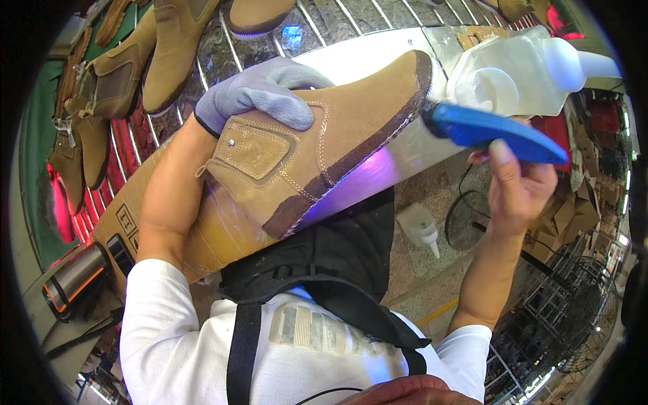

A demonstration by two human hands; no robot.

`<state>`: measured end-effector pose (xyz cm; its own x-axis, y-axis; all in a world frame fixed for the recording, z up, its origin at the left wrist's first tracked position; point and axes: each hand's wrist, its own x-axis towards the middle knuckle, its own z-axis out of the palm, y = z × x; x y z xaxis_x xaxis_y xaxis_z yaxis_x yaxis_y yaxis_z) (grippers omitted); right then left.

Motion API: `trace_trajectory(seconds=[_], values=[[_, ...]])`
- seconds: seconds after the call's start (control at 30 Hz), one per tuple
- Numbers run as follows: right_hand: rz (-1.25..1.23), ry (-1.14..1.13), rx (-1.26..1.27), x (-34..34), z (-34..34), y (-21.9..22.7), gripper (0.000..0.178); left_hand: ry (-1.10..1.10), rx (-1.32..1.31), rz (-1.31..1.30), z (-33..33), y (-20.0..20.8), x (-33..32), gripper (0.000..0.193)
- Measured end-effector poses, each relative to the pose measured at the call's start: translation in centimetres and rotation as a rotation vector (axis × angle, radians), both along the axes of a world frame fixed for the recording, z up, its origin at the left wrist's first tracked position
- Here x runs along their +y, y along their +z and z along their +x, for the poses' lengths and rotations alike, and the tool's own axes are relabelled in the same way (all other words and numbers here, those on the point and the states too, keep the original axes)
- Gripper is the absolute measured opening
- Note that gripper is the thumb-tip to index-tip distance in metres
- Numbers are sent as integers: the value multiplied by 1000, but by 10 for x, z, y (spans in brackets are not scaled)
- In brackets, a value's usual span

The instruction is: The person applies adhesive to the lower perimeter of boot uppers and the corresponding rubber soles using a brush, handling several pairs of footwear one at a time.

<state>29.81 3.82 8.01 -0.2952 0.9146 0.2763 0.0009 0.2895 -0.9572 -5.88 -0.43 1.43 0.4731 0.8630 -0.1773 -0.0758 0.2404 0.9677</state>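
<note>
Left hand: my left hand (260,91), in a grey glove, is clamped on the upper of the tan boot (351,118); the thumb lies along the near side, and the other fingers go over to the far side, partly hidden.
Right hand: my right hand (520,185), bare, grips the blue handle of the brush (496,131), thumb on the near side and fingers curled beneath.
Hands to each other: well apart, one on either side of the boot's toe end.
Boot: directly in front of me, between my hands, tilted on its side, toe toward the upper right, heel toward the lower left; the shaft sits just under my left wrist, and the toe points toward my right hand without touching it.
Boot's sole edge: facing down and right, with pale stitching along a dark brown band.
Brush: its dark head is right at the toe; I cannot tell whether it touches.
Bench: a pale metal sheet (364,57) behind and below the boot, with brown cardboard (202,246) nearer my left forearm.
Beyond the brush: a translucent plastic container (536,81) with a cut-out hole.
Rack: metal rods (347,17) at the upper left, bearing more tan boots (172,54).
Lower down: a black apron (358,226) at my waist, and a small nozzle bottle (417,224) to its right.
</note>
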Motion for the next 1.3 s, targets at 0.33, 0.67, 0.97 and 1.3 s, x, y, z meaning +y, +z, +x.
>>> trace_trajectory(seconds=[0.33, 0.67, 0.97, 1.3], values=[[98, 157, -117, 9, -14, 12, 29, -52, 36, 38, -5, 3, -1, 66], [668, 132, -363, -35, -34, 8, 28, -1, -14, 49, -11, -7, -7, 63], [568, 130, -549, -92, -50, 5, 33, 15, 76, 168, -19, -12, -14, 58], [645, 251, -411, -111, -63, -6, 40, 34, 86, 135, -18, -13, -18, 56]])
